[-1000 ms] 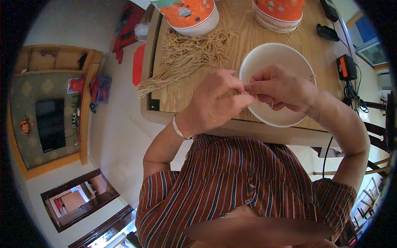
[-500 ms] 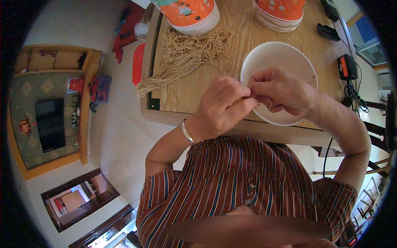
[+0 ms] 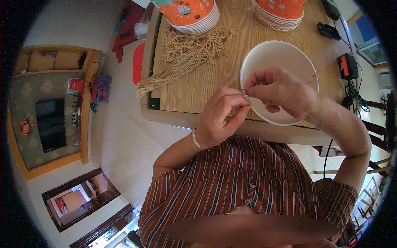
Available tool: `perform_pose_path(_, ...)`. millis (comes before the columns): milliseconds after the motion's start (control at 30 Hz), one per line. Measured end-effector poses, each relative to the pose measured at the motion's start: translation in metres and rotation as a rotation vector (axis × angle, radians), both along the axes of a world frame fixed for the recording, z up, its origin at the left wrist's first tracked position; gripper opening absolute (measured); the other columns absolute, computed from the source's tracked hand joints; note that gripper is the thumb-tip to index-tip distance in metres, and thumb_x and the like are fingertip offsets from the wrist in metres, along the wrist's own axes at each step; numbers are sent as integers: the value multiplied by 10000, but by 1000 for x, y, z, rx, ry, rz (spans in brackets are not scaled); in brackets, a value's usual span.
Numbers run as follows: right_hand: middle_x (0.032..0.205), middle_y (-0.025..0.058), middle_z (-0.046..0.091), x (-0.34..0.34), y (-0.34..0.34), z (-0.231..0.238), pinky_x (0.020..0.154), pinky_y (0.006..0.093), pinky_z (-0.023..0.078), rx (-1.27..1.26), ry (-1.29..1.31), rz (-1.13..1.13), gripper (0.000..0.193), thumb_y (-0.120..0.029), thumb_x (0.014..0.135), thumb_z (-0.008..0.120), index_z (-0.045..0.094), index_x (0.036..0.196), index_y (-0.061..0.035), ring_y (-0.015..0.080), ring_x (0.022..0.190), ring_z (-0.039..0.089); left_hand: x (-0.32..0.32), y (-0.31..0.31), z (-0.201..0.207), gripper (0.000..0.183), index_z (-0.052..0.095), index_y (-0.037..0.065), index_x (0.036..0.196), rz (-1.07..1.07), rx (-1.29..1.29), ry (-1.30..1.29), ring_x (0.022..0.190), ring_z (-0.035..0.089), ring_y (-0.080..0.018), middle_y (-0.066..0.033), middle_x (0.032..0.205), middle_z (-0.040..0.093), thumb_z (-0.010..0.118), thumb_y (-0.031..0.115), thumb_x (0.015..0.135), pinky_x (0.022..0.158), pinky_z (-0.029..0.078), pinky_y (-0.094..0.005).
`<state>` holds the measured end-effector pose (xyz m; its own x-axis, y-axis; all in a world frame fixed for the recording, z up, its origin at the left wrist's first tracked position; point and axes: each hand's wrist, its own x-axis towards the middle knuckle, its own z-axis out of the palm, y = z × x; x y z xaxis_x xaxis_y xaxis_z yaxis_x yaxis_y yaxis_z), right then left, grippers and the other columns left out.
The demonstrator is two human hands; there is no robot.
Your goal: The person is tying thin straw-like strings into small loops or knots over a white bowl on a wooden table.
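A white paper bucket sits at the table's near edge, its opening toward me. A bit of tan string pokes out at its right rim. My left hand is at the left rim, thumb and forefinger pinched on what looks like the end of a string. Beside it, my right hand reaches across the opening, its thumb and forefinger closed at the same spot on the rim. The thin strand between the fingertips is small and partly hidden. A loose bundle of tan string lies to the left.
Two stacks of orange patterned paper buckets stand at the back, one on the left and one on the right. Black adapters and cables lie along the table's right edge. A red stool is beyond the left edge.
My left hand has turned and dropped slightly, with its thumb lower. My right fingers have shifted up and left along the rim. The bucket has barely moved.
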<state>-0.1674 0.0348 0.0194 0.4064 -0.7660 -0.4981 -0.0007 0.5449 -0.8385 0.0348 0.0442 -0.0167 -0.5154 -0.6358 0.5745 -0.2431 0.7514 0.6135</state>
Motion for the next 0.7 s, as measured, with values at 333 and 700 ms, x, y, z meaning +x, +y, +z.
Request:
perform_pose_path(333, 661, -80, 443, 0, 1, 6, 411, 164, 266, 40, -1, 26, 66, -123, 891, 632, 595, 934, -89, -5, 503, 363, -1, 8, -4, 114, 580, -7, 1002, 51, 589, 321, 848, 563, -89, -44, 941, 575, 567, -57, 901, 755, 468, -223)
perform_pose_path(700, 654, -79, 452, 1, 2, 10, 400, 164, 256, 51, -16, 5, 66, -113, 883, 644, 602, 923, -81, -3, 486, 343, -3, 2, -4, 99, 578, -10, 988, 67, 637, 317, 866, 563, -76, -36, 965, 565, 561, -66, 908, 765, 473, -214)
